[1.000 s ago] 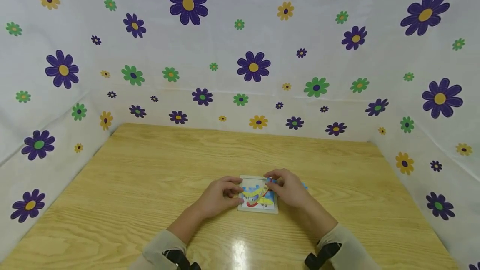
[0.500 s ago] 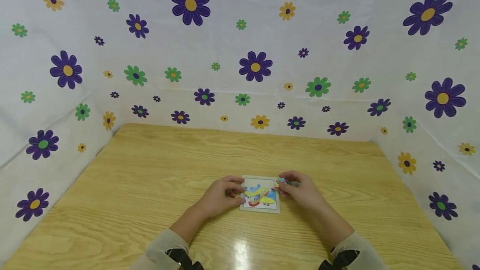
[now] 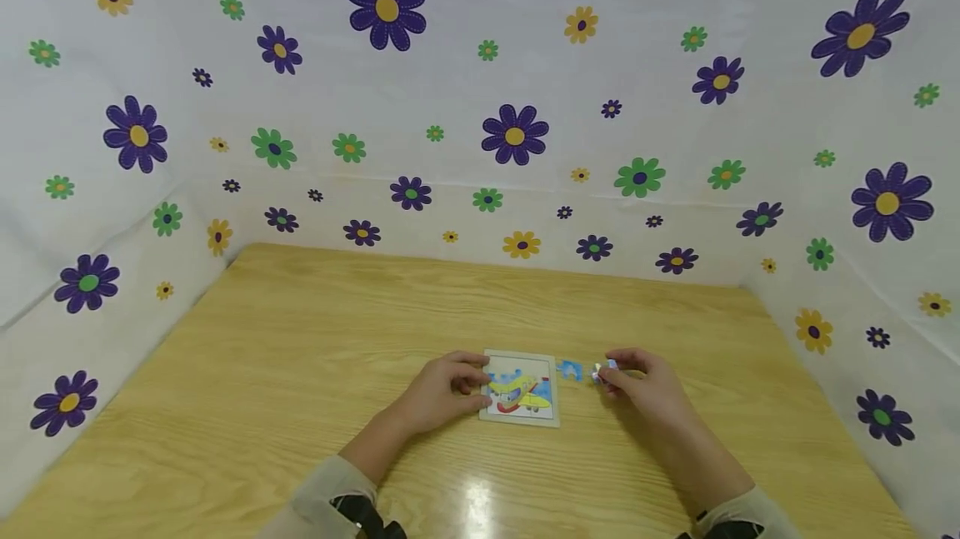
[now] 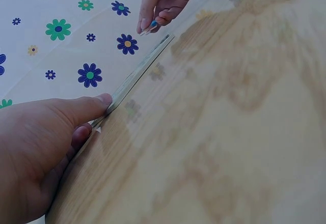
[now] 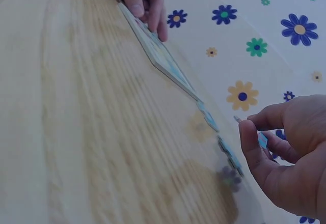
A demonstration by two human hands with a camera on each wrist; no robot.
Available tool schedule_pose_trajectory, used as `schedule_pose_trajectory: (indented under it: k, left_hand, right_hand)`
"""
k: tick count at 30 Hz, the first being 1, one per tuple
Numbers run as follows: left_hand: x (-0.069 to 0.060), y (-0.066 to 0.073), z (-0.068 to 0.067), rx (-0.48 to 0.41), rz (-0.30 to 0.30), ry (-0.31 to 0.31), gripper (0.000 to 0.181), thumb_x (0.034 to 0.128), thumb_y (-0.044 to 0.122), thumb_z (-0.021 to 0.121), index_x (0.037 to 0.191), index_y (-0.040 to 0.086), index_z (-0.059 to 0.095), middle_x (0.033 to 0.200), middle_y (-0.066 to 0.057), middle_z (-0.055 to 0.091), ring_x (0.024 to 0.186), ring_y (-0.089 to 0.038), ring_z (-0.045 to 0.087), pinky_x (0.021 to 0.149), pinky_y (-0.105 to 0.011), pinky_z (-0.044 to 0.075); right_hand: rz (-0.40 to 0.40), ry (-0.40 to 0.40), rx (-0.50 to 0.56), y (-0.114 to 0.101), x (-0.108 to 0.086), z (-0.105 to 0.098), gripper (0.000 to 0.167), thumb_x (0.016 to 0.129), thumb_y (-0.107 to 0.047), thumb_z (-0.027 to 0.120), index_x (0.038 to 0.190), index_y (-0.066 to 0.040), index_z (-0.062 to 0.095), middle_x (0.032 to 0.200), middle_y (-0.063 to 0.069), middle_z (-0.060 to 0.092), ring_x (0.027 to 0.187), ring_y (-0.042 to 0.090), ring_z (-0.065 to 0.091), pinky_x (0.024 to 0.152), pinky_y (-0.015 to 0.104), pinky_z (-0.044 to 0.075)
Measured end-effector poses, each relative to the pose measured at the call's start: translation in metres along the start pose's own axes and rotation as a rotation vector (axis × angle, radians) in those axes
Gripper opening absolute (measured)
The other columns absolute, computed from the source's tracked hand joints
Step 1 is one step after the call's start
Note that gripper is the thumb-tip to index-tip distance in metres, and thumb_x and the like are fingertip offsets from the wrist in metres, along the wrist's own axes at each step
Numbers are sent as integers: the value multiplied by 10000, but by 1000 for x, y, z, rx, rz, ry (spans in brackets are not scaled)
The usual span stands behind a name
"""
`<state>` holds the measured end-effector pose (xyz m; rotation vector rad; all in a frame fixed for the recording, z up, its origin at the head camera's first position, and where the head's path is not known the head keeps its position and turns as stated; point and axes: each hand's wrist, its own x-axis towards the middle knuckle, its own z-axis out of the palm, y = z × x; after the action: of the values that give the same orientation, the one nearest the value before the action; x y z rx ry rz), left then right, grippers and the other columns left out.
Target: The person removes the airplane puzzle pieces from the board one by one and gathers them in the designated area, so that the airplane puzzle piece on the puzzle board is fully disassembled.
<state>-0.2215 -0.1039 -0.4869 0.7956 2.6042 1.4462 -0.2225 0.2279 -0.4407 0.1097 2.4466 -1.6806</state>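
A part-filled puzzle [image 3: 517, 395] lies on the tabletop [image 3: 360, 314], fingers of the left hand [image 3: 441, 391] gripping its edge, those of the right hand [image 3: 651, 389] pinching a piece [image 5: 263, 140], apparently mid-fitting or mid-removal, the next move calling for a steady hold.

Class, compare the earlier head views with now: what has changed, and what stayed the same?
The right hand has moved rightward, away from the puzzle tray, and pinches a small piece; whether it is the earlier one is unclear. A blue piece now shows uncovered just right of the tray. Unchanged: the left hand grips the tray's left edge, and the tray stays put.
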Motion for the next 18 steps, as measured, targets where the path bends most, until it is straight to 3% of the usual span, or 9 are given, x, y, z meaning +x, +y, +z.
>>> schedule_pose_trajectory:
  k: [9,18]
  left_hand:
    - [2,5,-2,-11,-16,-14,251,891,221,773,1094,75,754,1369,-64,600,929,-139,636,793,-226,535]
    - [1,4,-1,-13,-11,-16,240,890,218,774,1083,76,758,1362,-69,605,900,-120,628,777,-218,532]
  right_hand:
    - [51,81,-91,6,1,-32,490,988,-177,637,1361,106,494,1093,107,597,795,66,645,697,203,559]
    - [77,71,-175,13,2,-43,447,971,-165,661,1268,141,525,988,86,677,770,59,633,660,197,544]
